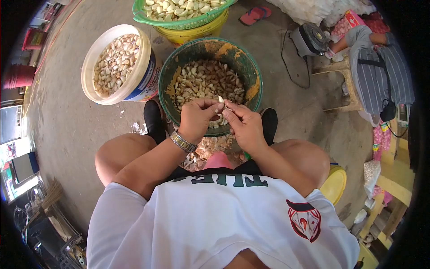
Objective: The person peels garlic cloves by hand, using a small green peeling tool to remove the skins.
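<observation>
- Our left hand pinches a clove over the tub, probably so anything dropped gets caught.
- Our right hand, pinched narrow beside it, likely steadies; what it grips, we cannot tell.

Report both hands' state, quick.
Left hand: closed, thumb and finger pinching a small, curved, cream-white garlic clove.
Right hand: closed, fingertips pinched together close by the clove; whether they grip anything cannot be told.

From my remote seat I see the left forearm and right forearm angled inward, left hand and right hand pinching, fingertips close together.
</observation>
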`<state>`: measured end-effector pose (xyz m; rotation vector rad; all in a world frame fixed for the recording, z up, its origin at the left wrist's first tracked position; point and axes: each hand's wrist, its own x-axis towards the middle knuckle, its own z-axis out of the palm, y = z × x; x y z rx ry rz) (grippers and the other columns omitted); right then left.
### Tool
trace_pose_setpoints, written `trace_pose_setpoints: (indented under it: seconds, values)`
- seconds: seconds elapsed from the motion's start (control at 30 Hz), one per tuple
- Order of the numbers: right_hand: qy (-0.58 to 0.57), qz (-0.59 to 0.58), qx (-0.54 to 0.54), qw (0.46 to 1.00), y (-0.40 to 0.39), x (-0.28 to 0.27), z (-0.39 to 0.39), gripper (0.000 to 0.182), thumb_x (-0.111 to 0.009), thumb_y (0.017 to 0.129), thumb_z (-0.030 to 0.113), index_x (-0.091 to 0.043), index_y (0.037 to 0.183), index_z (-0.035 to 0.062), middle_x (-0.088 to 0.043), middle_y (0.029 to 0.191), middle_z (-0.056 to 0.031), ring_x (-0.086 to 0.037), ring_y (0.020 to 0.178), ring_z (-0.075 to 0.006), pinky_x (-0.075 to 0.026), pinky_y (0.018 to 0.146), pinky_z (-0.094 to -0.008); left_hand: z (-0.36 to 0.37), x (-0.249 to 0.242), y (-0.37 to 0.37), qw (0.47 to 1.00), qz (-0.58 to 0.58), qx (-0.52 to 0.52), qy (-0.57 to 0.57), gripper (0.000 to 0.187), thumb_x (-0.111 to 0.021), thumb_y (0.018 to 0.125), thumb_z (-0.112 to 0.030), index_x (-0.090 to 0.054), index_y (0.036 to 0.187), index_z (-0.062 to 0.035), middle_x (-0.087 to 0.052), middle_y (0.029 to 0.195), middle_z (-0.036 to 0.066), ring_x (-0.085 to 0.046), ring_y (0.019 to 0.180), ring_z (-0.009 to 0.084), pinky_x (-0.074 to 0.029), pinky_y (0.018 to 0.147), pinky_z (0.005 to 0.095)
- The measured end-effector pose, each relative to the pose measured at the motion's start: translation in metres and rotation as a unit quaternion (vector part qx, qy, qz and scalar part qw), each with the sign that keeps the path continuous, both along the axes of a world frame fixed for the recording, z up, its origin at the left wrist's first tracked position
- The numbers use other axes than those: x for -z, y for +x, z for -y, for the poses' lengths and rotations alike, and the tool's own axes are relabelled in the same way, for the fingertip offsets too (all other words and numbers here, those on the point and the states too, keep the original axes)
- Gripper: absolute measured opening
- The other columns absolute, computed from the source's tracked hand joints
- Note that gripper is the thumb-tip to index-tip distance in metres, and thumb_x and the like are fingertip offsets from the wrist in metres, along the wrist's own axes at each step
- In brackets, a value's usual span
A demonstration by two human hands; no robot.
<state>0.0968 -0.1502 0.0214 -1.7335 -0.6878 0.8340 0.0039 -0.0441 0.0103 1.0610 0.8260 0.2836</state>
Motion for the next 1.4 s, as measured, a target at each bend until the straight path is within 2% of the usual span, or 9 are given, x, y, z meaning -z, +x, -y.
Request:
trace_pose_setpoints:
  seconds: [0.07, 0.27, 0.47, 0.6, 0.7, 0.8, 1.17, 1.27, 1.4]
  values:
    - [0.032, -0.007, -0.002, 0.999, -0.001, 0.003, 0.0, 0.029, -0.057, 0.078, 0.017, -0.056, 0.101, 0.0003, -0.055, 0.07, -0.0104, -0.05, 0.057, -0.015, -0.039, 0.055, -0.0247, 0.002, 0.002, 0.0, 1.0, 0.007, -0.015, 0.001, 0.018, -0.059, 0.076, -0.008, -0.057, 0.089, 0.0032, -0.059, 0.077, 0.005, -0.056, 0.064, 0.0091, -0.046, 0.057, 0.0196]
    - [0.01, -0.205, 0.002, 0.979, 0.004, -0.006, 0.0, 0.028, -0.054, 0.081, 0.018, -0.055, 0.102, 0.0004, -0.047, 0.066, -0.0017, -0.043, 0.046, -0.0061, -0.034, 0.038, -0.0202, -0.001, -0.001, 0.001, 0.999, 0.038, 0.021, 0.013, 0.023, -0.055, 0.079, -0.009, -0.054, 0.097, 0.0045, -0.059, 0.085, 0.007, -0.057, 0.071, 0.0113, -0.047, 0.064, 0.0219]
    - [0.011, -0.321, 0.016, 0.947, 0.01, -0.011, 0.0, 0.029, -0.051, 0.082, 0.019, -0.054, 0.105, 0.0006, -0.048, 0.068, -0.0026, -0.042, 0.045, -0.0069, -0.033, 0.035, -0.0197, -0.006, -0.003, 0.001, 0.996, 0.046, 0.074, 0.029, 0.025, -0.052, 0.08, -0.01, -0.052, 0.1, 0.0051, -0.058, 0.087, 0.008, -0.056, 0.073, 0.0116, -0.047, 0.066, 0.0226]
    - [0.024, -0.33, 0.014, 0.944, 0.012, -0.015, 0.0, 0.031, -0.052, 0.082, 0.02, -0.052, 0.105, -0.001, -0.048, 0.069, -0.0034, -0.043, 0.046, -0.0072, -0.033, 0.035, -0.0198, -0.011, -0.003, 0.0, 0.996, 0.033, 0.082, -0.004, 0.026, -0.052, 0.08, -0.009, -0.051, 0.102, 0.0049, -0.058, 0.089, 0.008, -0.056, 0.072, 0.0117, -0.046, 0.065, 0.0227]
    - [0.033, -0.333, 0.043, 0.942, 0.015, -0.01, 0.0, 0.032, -0.051, 0.082, 0.02, -0.051, 0.106, -0.0011, -0.049, 0.069, -0.0033, -0.043, 0.046, -0.0073, -0.034, 0.036, -0.0196, -0.011, -0.005, 0.001, 0.989, 0.088, 0.052, -0.104, 0.023, -0.053, 0.079, -0.007, -0.052, 0.1, 0.0043, -0.058, 0.088, 0.008, -0.055, 0.071, 0.012, -0.046, 0.063, 0.0223]
    - [0.03, -0.339, 0.051, 0.939, 0.015, -0.01, -0.001, 0.033, -0.05, 0.083, 0.021, -0.049, 0.108, -0.001, -0.049, 0.068, -0.003, -0.043, 0.046, -0.0073, -0.034, 0.037, -0.0193, -0.011, -0.006, 0.001, 0.99, 0.085, 0.025, -0.111, 0.021, -0.053, 0.079, -0.005, -0.053, 0.097, 0.0035, -0.058, 0.086, 0.008, -0.055, 0.071, 0.012, -0.046, 0.063, 0.0223]
    - [0.017, -0.295, -0.05, 0.954, 0.018, -0.015, -0.002, 0.034, -0.048, 0.084, 0.019, -0.047, 0.112, 0.0008, -0.049, 0.067, -0.0027, -0.041, 0.045, -0.0064, -0.033, 0.037, -0.0188, -0.017, -0.009, 0.0, 0.995, 0.022, 0.095, 0.019, 0.016, -0.058, 0.076, -0.008, -0.056, 0.088, 0.0028, -0.058, 0.074, 0.005, -0.053, 0.061, 0.0068, -0.044, 0.054, 0.0181]
    - [0.001, -0.269, -0.04, 0.962, 0.018, -0.014, -0.001, 0.027, -0.048, 0.084, 0.02, -0.052, 0.101, -0.0001, -0.049, 0.066, -0.0026, -0.041, 0.044, -0.0068, -0.032, 0.037, -0.019, -0.02, -0.01, 0.0, 0.993, 0.031, 0.112, 0.015, 0.016, -0.058, 0.076, -0.007, -0.056, 0.089, 0.0027, -0.058, 0.073, 0.005, -0.053, 0.06, 0.0071, -0.045, 0.054, 0.0185]
    - [0.023, -0.474, 0.013, 0.88, 0.022, -0.018, -0.001, 0.022, -0.049, 0.083, 0.023, -0.053, 0.081, 0.0013, -0.047, 0.062, -0.0018, -0.04, 0.043, -0.0073, -0.031, 0.036, -0.0195, -0.03, -0.005, -0.002, 0.988, 0.075, 0.121, -0.066, 0.014, -0.057, 0.077, -0.006, -0.055, 0.087, 0.0024, -0.058, 0.073, 0.004, -0.054, 0.061, 0.0076, -0.046, 0.055, 0.0185]
